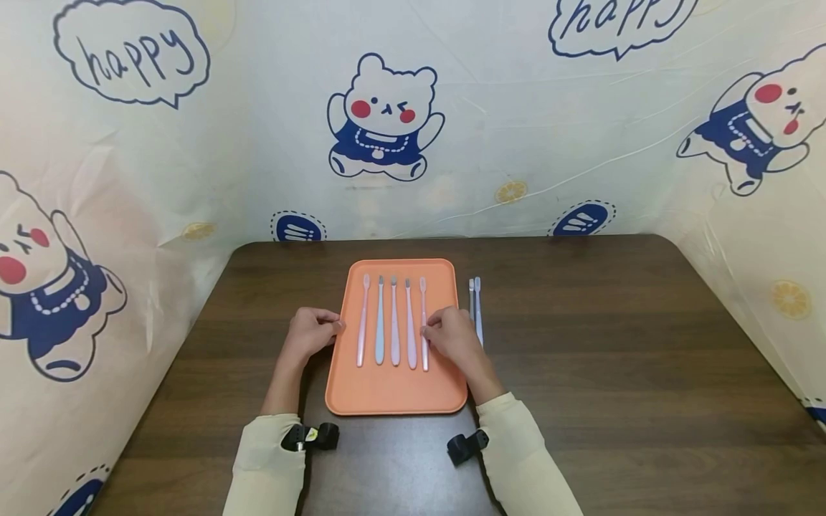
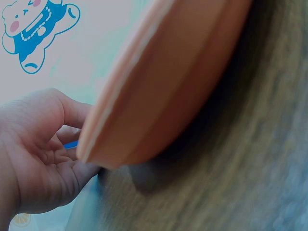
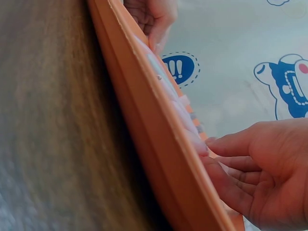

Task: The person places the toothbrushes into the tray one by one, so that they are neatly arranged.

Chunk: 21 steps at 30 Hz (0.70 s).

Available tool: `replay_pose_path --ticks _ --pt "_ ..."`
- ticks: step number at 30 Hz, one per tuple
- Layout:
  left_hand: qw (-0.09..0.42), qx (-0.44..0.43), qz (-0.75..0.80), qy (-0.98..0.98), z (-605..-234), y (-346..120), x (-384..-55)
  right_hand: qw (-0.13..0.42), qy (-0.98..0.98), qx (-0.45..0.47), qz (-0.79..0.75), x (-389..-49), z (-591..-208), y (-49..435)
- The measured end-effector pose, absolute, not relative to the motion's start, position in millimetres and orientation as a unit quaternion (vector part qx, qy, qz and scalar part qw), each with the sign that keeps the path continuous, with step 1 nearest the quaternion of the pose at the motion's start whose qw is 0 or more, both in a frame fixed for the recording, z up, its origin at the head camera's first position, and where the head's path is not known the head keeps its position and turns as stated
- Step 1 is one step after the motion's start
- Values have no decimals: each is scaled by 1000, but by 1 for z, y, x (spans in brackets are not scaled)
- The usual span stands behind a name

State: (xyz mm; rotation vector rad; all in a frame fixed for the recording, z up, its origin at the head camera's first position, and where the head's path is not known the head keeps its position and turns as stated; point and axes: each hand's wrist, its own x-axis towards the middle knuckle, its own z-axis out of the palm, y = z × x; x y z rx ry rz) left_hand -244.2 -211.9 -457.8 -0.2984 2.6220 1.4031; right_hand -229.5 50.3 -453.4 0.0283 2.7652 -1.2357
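My right fingers (image 3: 236,143) pinch the end of a pale handle (image 3: 196,142); more pale handles (image 3: 168,98) lie just beyond them. The orange tray (image 3: 139,125) slants close beside my fingers, the brown surface (image 3: 53,120) past it. Across the tray from them, my left hand (image 3: 161,17) touches its rim. Behind hangs a bear-printed sheet (image 3: 226,96).

Five toothbrushes (image 1: 395,322) on the tray (image 1: 396,394)
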Motion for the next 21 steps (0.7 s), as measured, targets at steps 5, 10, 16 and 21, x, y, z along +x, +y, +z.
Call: replay_pose_path --ticks 5,10,16,21 --pt "78 -99 471 873 -459 -212 -245 44 915 -7 -401 -229 -450 55" --pt "82 -101 466 875 -460 -213 -246 41 914 4 -403 -229 -444 63" --pt "78 -100 468 875 -459 -213 -246 36 913 15 -405 -229 -440 75" --pt "81 -100 471 872 -459 -213 -246 43 911 19 -409 -229 -440 82"
